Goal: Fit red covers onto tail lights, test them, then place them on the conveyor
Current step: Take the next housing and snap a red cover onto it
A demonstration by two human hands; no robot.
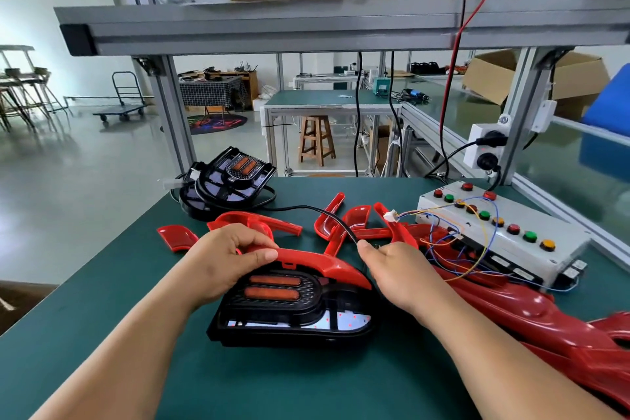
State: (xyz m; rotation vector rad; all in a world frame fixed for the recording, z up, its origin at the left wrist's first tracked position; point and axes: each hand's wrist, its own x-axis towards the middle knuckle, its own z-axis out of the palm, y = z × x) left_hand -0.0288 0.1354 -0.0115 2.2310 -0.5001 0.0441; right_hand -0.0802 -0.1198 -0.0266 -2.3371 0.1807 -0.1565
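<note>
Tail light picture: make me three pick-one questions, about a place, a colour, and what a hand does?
1. Where is the button box, seen from the hands? A. to the right B. to the left C. on the shelf
2. What colour is the cover that the left hand grips? A. blue B. red C. yellow
3. What is the right hand doing? A. lying flat B. pressing a button C. pinching the black cable
Answers: 1 A, it sits beyond the right hand; 2 B, it is plainly red; 3 C, its thumb nips the cable.

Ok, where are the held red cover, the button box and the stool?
red cover (324, 261), head view, curved top edge.
button box (531, 251), head view, white casing.
stool (315, 119), head view, seat.
</note>
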